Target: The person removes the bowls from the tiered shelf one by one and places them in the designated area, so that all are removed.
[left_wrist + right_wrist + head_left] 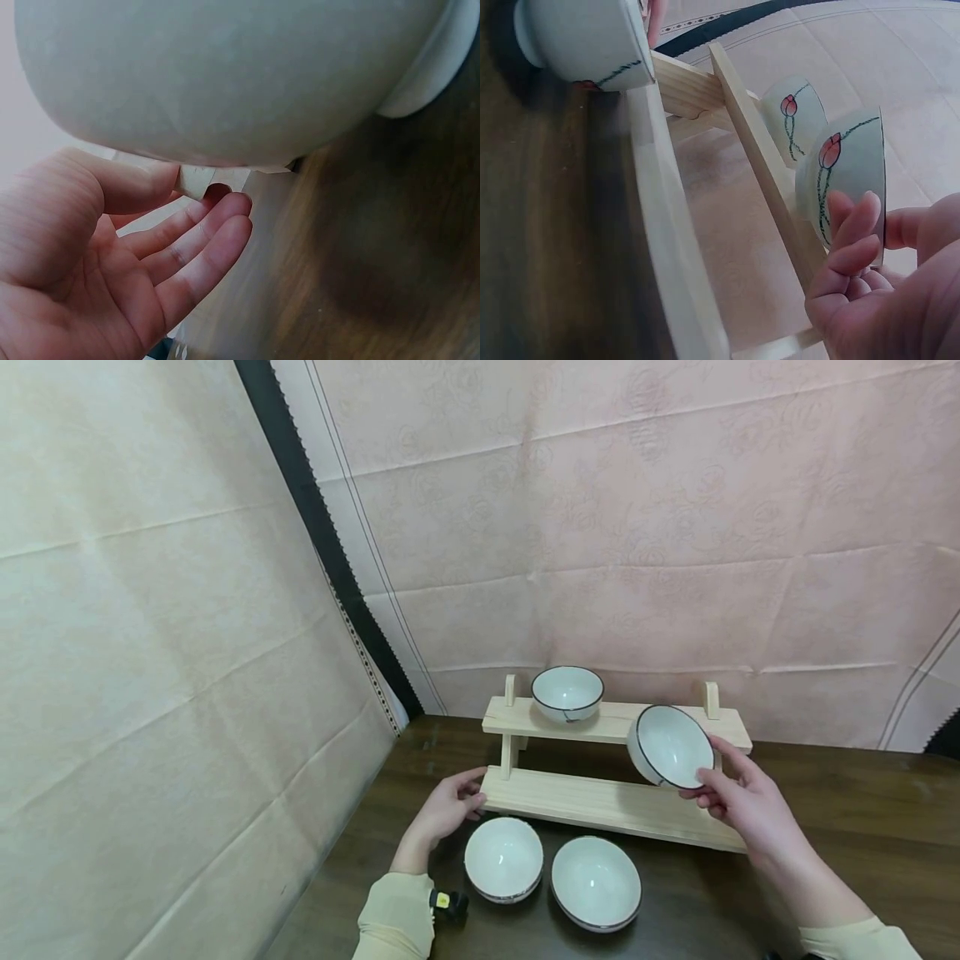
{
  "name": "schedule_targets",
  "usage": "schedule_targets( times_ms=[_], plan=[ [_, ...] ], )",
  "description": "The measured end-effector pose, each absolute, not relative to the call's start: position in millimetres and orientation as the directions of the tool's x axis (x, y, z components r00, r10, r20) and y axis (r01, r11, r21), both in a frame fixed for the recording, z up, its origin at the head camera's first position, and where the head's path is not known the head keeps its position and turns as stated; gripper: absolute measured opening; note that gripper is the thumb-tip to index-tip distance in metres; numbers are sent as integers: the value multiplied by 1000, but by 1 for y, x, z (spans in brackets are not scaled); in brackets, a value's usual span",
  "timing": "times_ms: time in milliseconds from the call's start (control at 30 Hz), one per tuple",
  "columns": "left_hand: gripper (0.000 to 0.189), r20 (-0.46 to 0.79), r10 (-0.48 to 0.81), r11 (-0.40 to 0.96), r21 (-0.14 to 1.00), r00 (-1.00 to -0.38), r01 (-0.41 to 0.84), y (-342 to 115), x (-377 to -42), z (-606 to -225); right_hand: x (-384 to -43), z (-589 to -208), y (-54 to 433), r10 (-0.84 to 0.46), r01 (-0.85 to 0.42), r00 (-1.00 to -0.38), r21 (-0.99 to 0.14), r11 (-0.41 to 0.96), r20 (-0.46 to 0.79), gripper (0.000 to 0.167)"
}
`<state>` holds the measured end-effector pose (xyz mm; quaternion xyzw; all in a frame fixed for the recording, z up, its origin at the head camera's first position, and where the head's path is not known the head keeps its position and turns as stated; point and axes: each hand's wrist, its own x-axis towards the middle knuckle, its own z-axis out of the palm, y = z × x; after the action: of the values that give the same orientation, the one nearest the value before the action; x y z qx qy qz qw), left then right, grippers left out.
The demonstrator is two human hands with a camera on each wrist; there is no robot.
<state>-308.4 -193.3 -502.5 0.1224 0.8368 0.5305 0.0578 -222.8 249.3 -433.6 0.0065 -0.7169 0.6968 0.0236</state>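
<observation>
My right hand (753, 806) pinches a white bowl (670, 745) by its dark rim, the thumb inside and the fingers on the outer wall. The bowl is tilted over the right part of the two-tier wooden rack (577, 797), and a red tulip pattern shows on its side in the right wrist view. My left hand (444, 812) grips the left end of the rack's lower board (193, 180), thumb above and fingers below. Another white bowl (567, 687) sits upright on the upper board, left of the held one.
Two white bowl shapes, a left one (503, 858) and a right one (596, 883), stand on the dark wooden table (847, 827) in front of the rack. A pale patterned cloth (645, 527) hangs behind, and another cloth (172, 693) borders the left side.
</observation>
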Motion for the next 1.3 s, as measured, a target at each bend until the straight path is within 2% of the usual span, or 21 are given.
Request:
schedule_targets(
  times_ms=[433, 633, 800, 967, 1300],
  plan=[
    [49, 27, 262, 409, 902, -965, 136, -194, -308, -502, -205, -459, 272, -84, -81, -994, -991, 109, 72, 53],
    [49, 26, 260, 409, 903, -965, 135, -194, -308, -502, -205, -470, 284, -194, -143, -974, -980, 138, 115, 56],
    [48, 26, 258, 417, 899, -966, 135, -195, -308, -502, -206, -470, 289, -242, -154, -965, -964, 219, 100, 57],
    [48, 27, 254, 416, 899, -967, 135, -195, -309, -502, -207, -468, 294, -295, -160, -952, -958, 237, 86, 53],
    [48, 23, 254, 419, 899, -967, 131, -195, -308, -504, -208, -471, 319, -476, -195, -878, -948, 252, 54, 55]
  ],
)
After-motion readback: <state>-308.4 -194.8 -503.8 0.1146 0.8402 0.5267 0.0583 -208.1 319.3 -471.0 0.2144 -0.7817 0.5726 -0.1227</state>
